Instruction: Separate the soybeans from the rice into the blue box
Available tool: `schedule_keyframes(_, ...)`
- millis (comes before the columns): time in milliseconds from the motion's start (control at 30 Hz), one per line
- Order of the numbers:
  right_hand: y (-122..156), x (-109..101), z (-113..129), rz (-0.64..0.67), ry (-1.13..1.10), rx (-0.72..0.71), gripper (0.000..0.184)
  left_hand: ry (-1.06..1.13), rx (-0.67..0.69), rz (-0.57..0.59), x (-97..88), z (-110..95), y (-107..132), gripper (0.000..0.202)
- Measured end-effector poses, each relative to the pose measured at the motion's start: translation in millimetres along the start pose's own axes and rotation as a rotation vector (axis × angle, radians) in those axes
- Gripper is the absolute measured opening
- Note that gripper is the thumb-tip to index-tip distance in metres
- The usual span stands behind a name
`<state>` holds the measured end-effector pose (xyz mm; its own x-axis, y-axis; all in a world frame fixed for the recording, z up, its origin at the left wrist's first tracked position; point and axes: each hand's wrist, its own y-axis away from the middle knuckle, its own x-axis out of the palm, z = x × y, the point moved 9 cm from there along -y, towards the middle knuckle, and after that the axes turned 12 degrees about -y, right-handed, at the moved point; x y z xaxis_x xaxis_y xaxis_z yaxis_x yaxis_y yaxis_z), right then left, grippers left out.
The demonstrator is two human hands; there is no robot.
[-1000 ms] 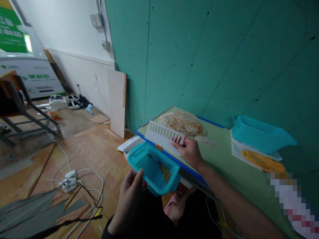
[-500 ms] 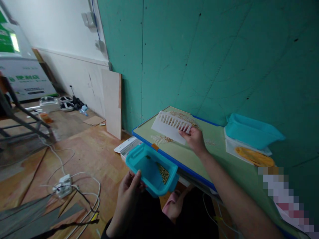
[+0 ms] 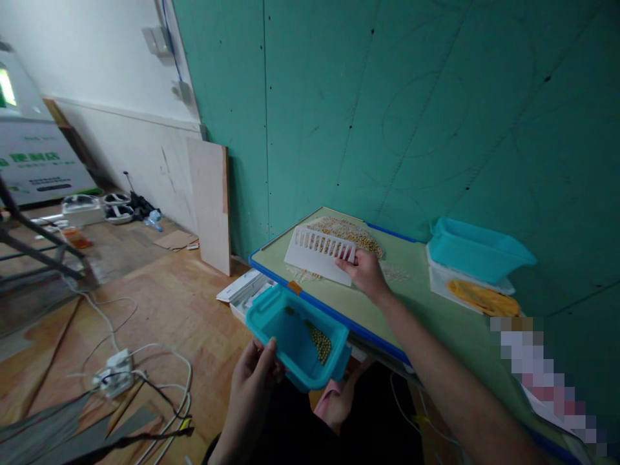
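Right hand [image 3: 364,271]: fingers grasp the right end of a white slotted scraper [image 3: 312,263], slots uppermost, above the surface [image 3: 358,307]; from where I stand, contact cannot be told. Left hand [image 3: 252,381]: fingers grip the left rim of a blue tub [image 3: 285,342], beans [image 3: 320,349] at its right, beside the surface's blue edge. Grain pile [image 3: 351,232] behind scraper; room for moving rightward, before a second tub [image 3: 484,252].

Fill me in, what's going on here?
A person's left hand holds a blue tub by the near edge of the table, with some beans inside. The right hand grips a white slotted plate over the tabletop. A heap of mixed grains lies beyond it, and a second blue tub stands at the right.
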<state>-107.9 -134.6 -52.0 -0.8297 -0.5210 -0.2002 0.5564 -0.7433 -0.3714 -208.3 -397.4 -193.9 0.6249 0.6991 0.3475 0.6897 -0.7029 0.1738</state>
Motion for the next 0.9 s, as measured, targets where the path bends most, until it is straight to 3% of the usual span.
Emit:
schedule_keyframes(300, 8, 5, 12, -0.022, -0.079, 0.002, 0.028, 0.003, -0.01, 0.006, 1.0, 3, 1, 0.029)
schedule_keyframes(600, 27, 37, 14, 0.101, -0.124, -0.001, 0.026, -0.01, -0.015, -0.01, 0.2, 3, 1, 0.032)
schedule_keyframes(900, 12, 22, 7, 0.032, 0.01, -0.054, 0.023, -0.012, -0.008, 0.009, 0.2, 3, 0, 0.03)
